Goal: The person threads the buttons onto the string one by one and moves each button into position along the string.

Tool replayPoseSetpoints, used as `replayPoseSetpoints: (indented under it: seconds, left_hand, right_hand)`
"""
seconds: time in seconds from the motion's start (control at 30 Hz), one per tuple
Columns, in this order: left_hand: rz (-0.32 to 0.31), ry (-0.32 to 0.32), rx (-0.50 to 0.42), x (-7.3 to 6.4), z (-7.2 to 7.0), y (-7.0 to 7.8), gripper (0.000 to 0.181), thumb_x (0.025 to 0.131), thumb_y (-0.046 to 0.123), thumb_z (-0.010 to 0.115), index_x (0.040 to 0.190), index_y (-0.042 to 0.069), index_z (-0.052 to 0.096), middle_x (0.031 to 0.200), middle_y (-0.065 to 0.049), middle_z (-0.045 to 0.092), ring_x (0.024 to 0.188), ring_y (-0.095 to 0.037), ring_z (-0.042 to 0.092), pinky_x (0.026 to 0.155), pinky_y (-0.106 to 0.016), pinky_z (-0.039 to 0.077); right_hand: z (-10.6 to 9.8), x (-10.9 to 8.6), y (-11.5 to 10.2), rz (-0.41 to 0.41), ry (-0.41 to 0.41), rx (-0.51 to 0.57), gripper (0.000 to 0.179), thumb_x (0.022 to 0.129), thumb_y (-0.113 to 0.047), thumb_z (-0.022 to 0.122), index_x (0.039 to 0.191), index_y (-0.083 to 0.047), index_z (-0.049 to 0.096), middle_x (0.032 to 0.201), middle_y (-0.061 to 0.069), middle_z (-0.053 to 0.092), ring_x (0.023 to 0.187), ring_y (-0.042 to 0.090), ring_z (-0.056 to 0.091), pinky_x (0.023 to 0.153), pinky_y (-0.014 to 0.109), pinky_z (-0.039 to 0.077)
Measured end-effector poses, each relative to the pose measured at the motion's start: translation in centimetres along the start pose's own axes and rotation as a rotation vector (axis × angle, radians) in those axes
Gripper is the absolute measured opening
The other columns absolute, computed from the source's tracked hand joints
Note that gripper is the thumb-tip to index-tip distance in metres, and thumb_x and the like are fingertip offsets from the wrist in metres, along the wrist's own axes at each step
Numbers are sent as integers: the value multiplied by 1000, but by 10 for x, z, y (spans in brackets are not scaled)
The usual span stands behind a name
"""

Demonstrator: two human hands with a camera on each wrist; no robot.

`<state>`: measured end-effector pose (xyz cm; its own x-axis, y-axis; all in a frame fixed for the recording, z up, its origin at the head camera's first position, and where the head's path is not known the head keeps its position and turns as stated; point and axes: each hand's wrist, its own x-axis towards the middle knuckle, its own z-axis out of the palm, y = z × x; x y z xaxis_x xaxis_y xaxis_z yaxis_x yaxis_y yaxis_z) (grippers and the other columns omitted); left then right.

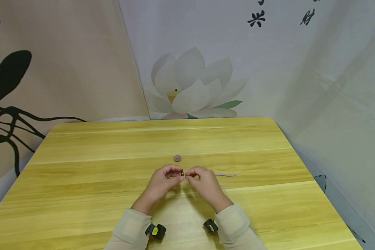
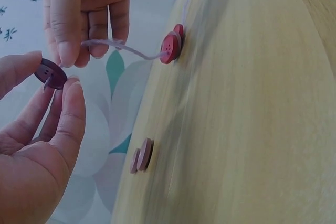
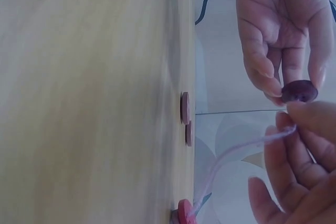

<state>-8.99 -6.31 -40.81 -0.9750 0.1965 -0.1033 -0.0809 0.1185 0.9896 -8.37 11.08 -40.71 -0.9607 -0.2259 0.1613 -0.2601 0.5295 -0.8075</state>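
My left hand (image 1: 162, 181) holds a dark red round button (image 2: 51, 74) by its rim, between thumb and fingertips. A short dark tip pokes from the button's face in the left wrist view. Close against the button, my right hand (image 1: 205, 183) pinches a pale lilac cord (image 3: 247, 142) between thumb and fingers. The cord runs down from the right hand to a bright red button (image 2: 169, 48) on the table, with a second red button (image 2: 179, 29) beside it. Exactly how the cord passes through the held button is hidden by the fingertips.
On the wooden table (image 1: 90, 194), a dusty-pink button (image 1: 177, 158) lies beyond the hands. The wrist views show a smaller pink button (image 3: 189, 134) beside it. A cord end (image 1: 226, 175) stretches right of the right hand. A printed cloth backdrop (image 1: 206, 31) stands behind the table.
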Motion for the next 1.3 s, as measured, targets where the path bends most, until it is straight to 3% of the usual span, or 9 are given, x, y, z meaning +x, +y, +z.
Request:
replayPoseSetpoints:
  seconds: [0.27, 0.8, 1.13, 1.3]
  left_hand:
    - [8, -24, -7, 1, -1, -3, 28, 85, 5, 70, 111, -5, 62, 101, -10, 66, 91, -16, 61, 75, -25, 50]
    - [17, -37, -5, 1, -1, -4, 26, 87, 5, 70, 110, -4, 62, 101, -9, 66, 91, -16, 61, 78, -30, 52]
    - [18, -33, -12, 2, -1, -5, 24, 85, 5, 71, 105, -4, 62, 97, -8, 67, 89, -15, 62, 75, -27, 51]
    - [24, -36, 3, 2, 0, -5, 22, 85, 5, 71, 103, -5, 63, 98, -9, 67, 89, -15, 62, 76, -33, 53]
  right_hand:
    - [0, 0, 0, -36, 14, -7, 5, 90, -8, 67, 91, -11, 71, 88, -5, 64, 84, 12, 58, 74, 40, 52]
    - [1, 0, -1, -63, 6, -20, 5, 90, -7, 67, 92, -10, 70, 88, -4, 64, 84, 12, 58, 71, 28, 50]
    - [1, 1, -1, -58, 1, -34, 5, 90, -7, 66, 92, -9, 70, 89, -3, 65, 85, 13, 60, 73, 33, 52]
    - [1, 1, 0, -61, 3, -33, 6, 90, -7, 66, 93, -9, 70, 89, -3, 65, 84, 13, 60, 71, 28, 51]
